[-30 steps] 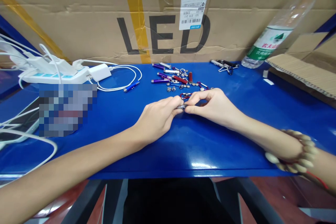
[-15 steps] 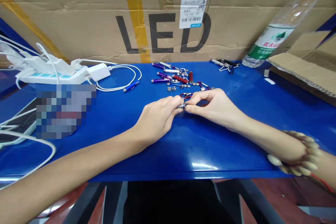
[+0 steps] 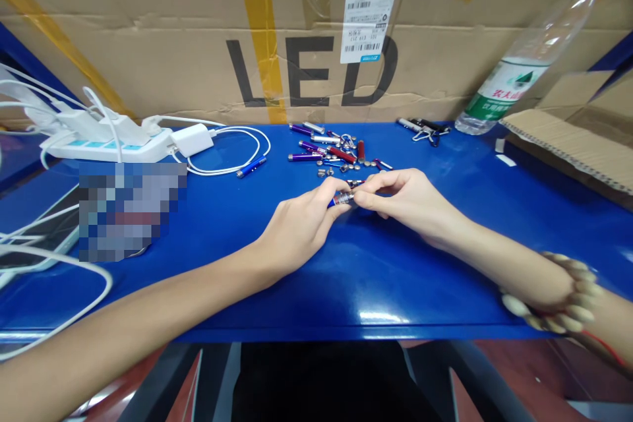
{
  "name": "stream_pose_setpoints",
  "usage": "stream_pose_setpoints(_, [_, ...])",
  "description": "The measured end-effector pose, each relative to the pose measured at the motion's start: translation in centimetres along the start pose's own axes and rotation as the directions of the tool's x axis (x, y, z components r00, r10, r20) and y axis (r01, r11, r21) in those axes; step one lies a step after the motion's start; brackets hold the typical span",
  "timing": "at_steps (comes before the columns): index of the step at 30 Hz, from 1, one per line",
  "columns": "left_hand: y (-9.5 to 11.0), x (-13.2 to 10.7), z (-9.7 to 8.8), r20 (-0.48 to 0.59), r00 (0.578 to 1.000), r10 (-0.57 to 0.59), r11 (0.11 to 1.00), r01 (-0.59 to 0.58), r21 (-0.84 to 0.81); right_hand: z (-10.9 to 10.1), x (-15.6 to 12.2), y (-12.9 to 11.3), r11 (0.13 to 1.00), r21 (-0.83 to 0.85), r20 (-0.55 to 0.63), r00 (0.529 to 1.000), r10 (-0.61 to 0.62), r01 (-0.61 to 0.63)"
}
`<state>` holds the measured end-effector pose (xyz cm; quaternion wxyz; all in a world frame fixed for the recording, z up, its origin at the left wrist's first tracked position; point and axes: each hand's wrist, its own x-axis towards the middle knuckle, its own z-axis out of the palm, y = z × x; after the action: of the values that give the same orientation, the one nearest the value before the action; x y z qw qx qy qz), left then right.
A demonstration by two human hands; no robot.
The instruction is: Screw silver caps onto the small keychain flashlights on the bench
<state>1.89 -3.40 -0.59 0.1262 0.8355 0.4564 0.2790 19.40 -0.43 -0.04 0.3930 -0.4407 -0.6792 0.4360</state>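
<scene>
A small blue and silver flashlight (image 3: pixel 343 198) is held between my two hands above the blue table (image 3: pixel 316 297). My left hand (image 3: pixel 301 227) grips its blue end between thumb and fingers. At its silver end is my right hand (image 3: pixel 403 201), thumb and fingers pinched there; they hide the tip. Just behind the fingers lies a red clip (image 3: pixel 354 183), partly covered. Further back is a loose group of small tubes, with a purple flashlight (image 3: pixel 304 157), a red tube (image 3: pixel 361 150) and a silver tube (image 3: pixel 325 139) among several small round metal pieces (image 3: pixel 329 171).
A large cardboard box (image 3: pixel 188 33) stands along the back. On the left are a white power strip (image 3: pixel 109 150), a white charger (image 3: pixel 192 140) with cables, and a blue flashlight (image 3: pixel 251 167). On the right are clips (image 3: pixel 428 130), a water bottle (image 3: pixel 504 89) and an open carton (image 3: pixel 573 151).
More of the flashlight's silver part shows between my hands now. My right hand has shifted slightly right along it. The whole view has tilted up a little.
</scene>
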Motion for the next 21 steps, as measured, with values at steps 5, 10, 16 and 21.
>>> stream_pose_setpoints(5, [0.0, 0.0, -0.1, -0.001, 0.998, 0.063, 0.998, -0.063, -0.012, -0.2, 0.2, -0.1, 0.997, -0.064, 0.066, 0.997, -0.044, 0.048])
stream_pose_setpoints(10, [-0.1, 0.0, -0.1, -0.008, 0.999, 0.045, 0.999, -0.046, -0.012, -0.2, 0.0, -0.4, 0.964, -0.226, 0.055, 0.989, -0.134, 0.143])
stream_pose_setpoints(16, [-0.1, 0.1, -0.3, -0.009, 1.0, 0.012, 0.997, -0.013, -0.072, -1.3, -0.1, -0.7, 0.781, -0.388, 0.164, 0.87, -0.465, 0.49])
stream_pose_setpoints(21, [0.0, -0.2, -0.5, 0.003, 0.998, 0.068, 0.992, -0.067, -0.107, -1.5, -0.1, -0.8, 0.716, -0.318, 0.188, 0.781, -0.595, 0.622])
